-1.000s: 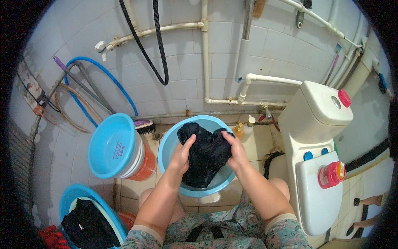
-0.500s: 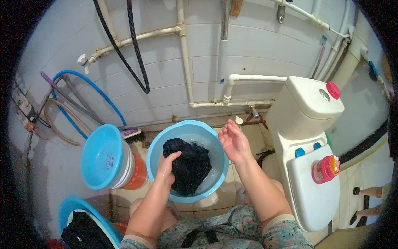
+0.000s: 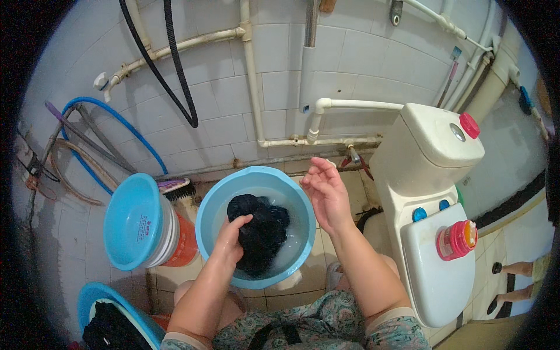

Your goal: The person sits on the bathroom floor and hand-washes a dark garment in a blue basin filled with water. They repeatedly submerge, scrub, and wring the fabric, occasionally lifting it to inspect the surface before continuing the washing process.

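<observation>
A light blue basin (image 3: 204,217) of water stands on the tiled floor in front of me. My left hand (image 3: 231,238) grips a bunched, wet black cloth (image 3: 263,236) at its left side, thumb on top. The cloth's lower folds lie in the water, and its kind cannot be made out. Raised by the basin's right rim, my right hand (image 3: 328,197) holds nothing; its palm faces inward, with the fingers apart and slightly bent.
Left of the basin, a blue basin (image 3: 133,221) tops an orange-and-white bucket (image 3: 185,239), near a scrubbing brush (image 3: 178,188). A blue tub (image 3: 87,294) with black cloth sits lower left. On the right, a toilet (image 3: 434,268) carries a red jar (image 3: 456,240). Another person's legs (image 3: 519,280) show far right.
The view has shifted slightly, moving the basin and bucket left in it. My left hand still holds the black cloth. My right hand stays raised, its fingers a little more bent.
</observation>
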Motion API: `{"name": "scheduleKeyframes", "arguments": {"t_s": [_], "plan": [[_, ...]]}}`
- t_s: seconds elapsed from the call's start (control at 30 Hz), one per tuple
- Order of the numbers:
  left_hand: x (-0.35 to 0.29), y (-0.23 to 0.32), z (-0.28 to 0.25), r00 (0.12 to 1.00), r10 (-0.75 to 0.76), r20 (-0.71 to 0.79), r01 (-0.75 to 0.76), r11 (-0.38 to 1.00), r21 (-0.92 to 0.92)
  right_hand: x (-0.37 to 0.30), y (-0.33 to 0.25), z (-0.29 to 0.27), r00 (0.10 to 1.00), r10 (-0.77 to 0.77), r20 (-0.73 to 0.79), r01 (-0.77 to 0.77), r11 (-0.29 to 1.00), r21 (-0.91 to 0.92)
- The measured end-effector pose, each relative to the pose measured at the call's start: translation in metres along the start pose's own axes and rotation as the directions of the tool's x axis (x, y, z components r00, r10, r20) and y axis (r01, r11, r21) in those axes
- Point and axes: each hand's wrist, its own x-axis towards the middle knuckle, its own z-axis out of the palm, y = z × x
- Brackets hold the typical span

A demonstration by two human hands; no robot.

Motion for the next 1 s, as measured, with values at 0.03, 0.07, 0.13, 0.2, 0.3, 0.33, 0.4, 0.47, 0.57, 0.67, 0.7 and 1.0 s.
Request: {"name": "scheduleKeyframes", "arguments": {"t_s": [0.03,0.07,0.13,0.2,0.3,0.33,0.4,0.47,0.57,0.67,0.7,1.0], "plan": [[0.0,-0.001,0.001,1.0,0.008,-0.009,-0.008,1.0,0.002,0.0,0.002,0.0,0.999,-0.039,0.015,0.04,0.998,-0.058],[0.001,-0.001,0.002,1.0,0.016,-0.018,-0.016,1.0,0.004,-0.001,0.004,0.0,0.996,-0.077,0.033,0.08,0.99,-0.115],[-0.003,0.0,0.007,0.999,0.016,-0.036,-0.016,1.0,0.016,0.0,0.005,0.0,0.99,-0.126,0.058,0.135,0.973,-0.189],[-0.002,0.0,0.006,1.0,0.002,-0.015,-0.002,1.0,0.017,0.0,0.005,0.002,0.987,-0.146,0.067,0.158,0.962,-0.223],[0.003,0.0,-0.003,0.998,-0.004,0.057,0.003,1.0,0.014,0.001,0.008,0.003,0.983,-0.164,0.08,0.178,0.958,-0.226],[0.003,-0.001,-0.004,0.998,0.018,0.067,-0.019,1.0,0.02,0.0,0.009,0.003,0.984,-0.159,0.078,0.173,0.958,-0.229],[0.001,0.0,0.0,0.997,0.035,0.069,-0.036,0.999,0.017,0.0,0.009,0.004,0.986,-0.15,0.074,0.163,0.958,-0.235],[-0.007,0.004,0.01,0.998,0.027,0.051,-0.027,1.0,-0.001,0.0,0.009,0.002,0.988,-0.143,0.066,0.155,0.952,-0.264],[-0.002,0.001,0.003,0.993,0.076,0.095,-0.075,0.997,-0.018,0.001,0.013,0.002,0.987,-0.137,0.079,0.154,0.948,-0.28],[-0.004,0.002,0.006,0.986,0.097,0.133,-0.097,0.995,-0.007,-0.001,0.012,0.003,0.993,-0.109,0.046,0.116,0.969,-0.217],[-0.005,0.003,0.007,0.987,0.097,0.125,-0.096,0.995,-0.011,0.0,0.012,0.004,0.995,-0.093,0.032,0.097,0.98,-0.176],[-0.005,0.001,0.006,0.984,0.122,0.126,-0.118,0.992,-0.038,0.005,0.013,-0.005,0.988,0.131,0.079,-0.145,0.967,0.207]]}}
